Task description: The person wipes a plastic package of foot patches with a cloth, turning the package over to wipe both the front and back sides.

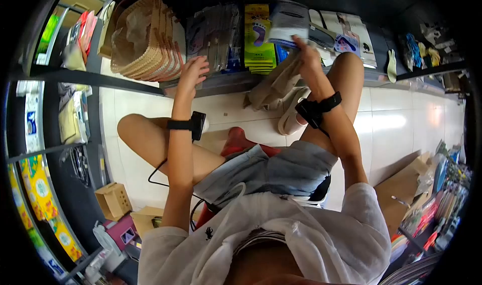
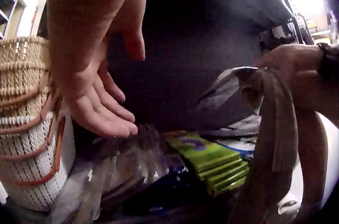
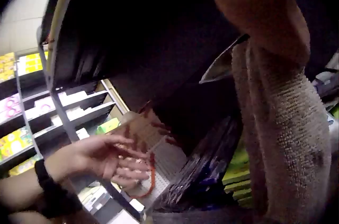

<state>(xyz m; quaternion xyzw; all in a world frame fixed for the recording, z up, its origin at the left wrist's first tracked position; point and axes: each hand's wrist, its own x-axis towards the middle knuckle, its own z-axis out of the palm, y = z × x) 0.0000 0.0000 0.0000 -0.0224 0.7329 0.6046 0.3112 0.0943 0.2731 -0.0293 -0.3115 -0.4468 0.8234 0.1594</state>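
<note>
My right hand grips a greyish-beige cloth, which hangs down over the shelf's front edge. A flat clear-plastic packet with a white and dark insert is held in the same hand, its edge sticking out past the fingers. My left hand hovers with fingers spread and slightly bent, holding nothing, in front of the stacked woven baskets. Close to it lies a row of plastic-wrapped packets. Yellow-green packs with a purple footprint are piled between the two hands.
Flat packs with a footprint picture lie right of the right hand. A dark shelf edge runs along the front, above a white tiled floor. Stocked shelves stand at the left; a small cardboard box is below them.
</note>
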